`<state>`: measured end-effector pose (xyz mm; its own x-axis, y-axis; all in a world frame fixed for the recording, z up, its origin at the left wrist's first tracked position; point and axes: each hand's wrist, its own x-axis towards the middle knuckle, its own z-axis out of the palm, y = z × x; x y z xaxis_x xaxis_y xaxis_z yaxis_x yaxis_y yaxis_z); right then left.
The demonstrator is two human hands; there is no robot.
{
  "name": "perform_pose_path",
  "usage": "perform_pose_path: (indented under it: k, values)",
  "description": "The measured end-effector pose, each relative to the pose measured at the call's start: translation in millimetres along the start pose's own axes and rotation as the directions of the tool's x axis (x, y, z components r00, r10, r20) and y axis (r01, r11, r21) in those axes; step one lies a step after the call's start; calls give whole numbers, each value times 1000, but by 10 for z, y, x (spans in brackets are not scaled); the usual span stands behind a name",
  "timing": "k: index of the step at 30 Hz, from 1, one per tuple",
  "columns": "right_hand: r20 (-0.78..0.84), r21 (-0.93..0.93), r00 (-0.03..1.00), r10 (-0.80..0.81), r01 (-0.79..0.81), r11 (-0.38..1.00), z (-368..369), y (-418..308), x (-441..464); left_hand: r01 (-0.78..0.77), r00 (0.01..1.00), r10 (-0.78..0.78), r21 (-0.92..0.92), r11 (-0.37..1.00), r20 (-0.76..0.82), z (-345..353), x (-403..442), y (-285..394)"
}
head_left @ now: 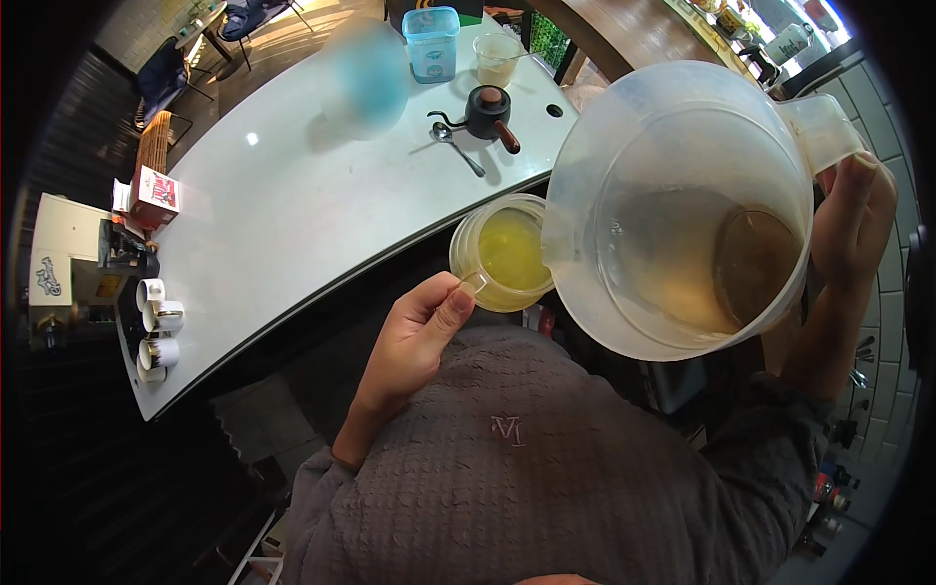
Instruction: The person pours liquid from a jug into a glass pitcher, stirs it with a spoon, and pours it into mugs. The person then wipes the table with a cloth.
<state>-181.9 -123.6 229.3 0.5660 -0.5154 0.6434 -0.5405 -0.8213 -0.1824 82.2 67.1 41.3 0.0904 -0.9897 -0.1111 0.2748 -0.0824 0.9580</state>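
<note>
My left hand (419, 331) is closed around the small handle of a clear handled cup (468, 244), which has yellow-green liquid (509, 246) inside. Up at the right, my right hand (856, 219) grips the handle of a large translucent plastic pitcher (673, 136). The pitcher is tipped on its side, its wide mouth facing me and its rim right beside the cup's mouth. A little brownish liquid (756, 263) seems to lie at its bottom. I cannot tell whether any stream runs between the two vessels.
On the white counter (283, 214) stand a small dark pot with a wooden handle (487, 112), a spoon (458, 149), a blue tub (431, 47) and a clear measuring cup (495, 60). A bluish blur (366, 78) covers one spot. Several mugs (162, 315) and a box (154, 195) sit left.
</note>
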Motion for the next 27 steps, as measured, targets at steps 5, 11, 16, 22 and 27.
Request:
perform_pose_path:
  k: [5,11,16,22,27]
  values:
    - [-9,-22,1000,-10,10,1000,4,10,-9,10,1000,-10,1,1000,-4,21,-13,12]
    - [33,-2,999,-22,22,1000,11,6,-9,-5,1000,6,-51,999,27,-8,-16,-58]
    - [34,-8,999,-31,31,999,15,5,-13,0,1000,1,-46,999,31,-12,-31,-61]
    - [68,-62,994,80,-76,995,6,-52,-30,-2,999,4,-53,999,38,-26,-46,-88]
    - [65,-60,995,71,-67,996,-15,-81,-39,21,1000,-20,-36,999,14,-5,-60,-55]
